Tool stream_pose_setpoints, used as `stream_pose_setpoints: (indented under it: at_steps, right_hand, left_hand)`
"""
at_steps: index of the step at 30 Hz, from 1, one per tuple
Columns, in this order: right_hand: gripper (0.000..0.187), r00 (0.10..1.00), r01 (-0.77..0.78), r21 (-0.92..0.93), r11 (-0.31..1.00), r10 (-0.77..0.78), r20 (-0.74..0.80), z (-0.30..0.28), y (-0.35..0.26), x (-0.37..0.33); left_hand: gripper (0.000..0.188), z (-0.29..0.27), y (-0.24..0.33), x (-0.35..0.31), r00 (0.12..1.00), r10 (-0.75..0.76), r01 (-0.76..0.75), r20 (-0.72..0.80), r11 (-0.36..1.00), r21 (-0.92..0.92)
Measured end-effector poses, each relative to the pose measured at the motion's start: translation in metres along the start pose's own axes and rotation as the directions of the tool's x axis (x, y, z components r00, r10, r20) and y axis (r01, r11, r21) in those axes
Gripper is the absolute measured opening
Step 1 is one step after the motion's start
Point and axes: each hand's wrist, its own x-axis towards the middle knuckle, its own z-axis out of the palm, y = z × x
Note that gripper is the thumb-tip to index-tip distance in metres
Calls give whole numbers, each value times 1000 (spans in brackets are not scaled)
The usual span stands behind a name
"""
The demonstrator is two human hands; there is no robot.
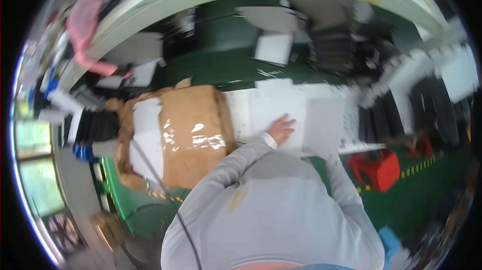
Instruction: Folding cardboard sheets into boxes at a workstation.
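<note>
My left hand [281, 129] lies over a white surface [242, 114], its fingers spread and nothing gripped. Under and beside it is white paper [273, 99], whose far edge sticks out past the surface. A pale grey flat sheet or panel [329, 124] is just to the right of this hand. My right sleeve [344, 184] reaches the near edge of that panel. The right hand itself is hidden or lost in blur there, so I cannot see whether it holds the panel.
A large brown taped carton [193, 129] with a white sheet stands to the left. Black stacked items [381, 119] sit at the right end. A red stool [374, 169] is on the green floor at right. A dark cable [186, 227] hangs at lower left.
</note>
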Motion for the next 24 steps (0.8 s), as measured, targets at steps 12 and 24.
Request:
stream_pose_setpoints:
  at_steps: [12, 24]
  right_hand:
    - [32, 1000, 11, 78, 997, -13, 18, 24, 3, 17]
    - [31, 997, 67, -39, 997, -65, 35, 21, -4, 26]
  left_hand:
    - [71, -66, 1, -17, 515, -791, 845, -329, 533, 43]
    - [54, -54, -22, -10, 310, -829, 765, -465, 508, -397]
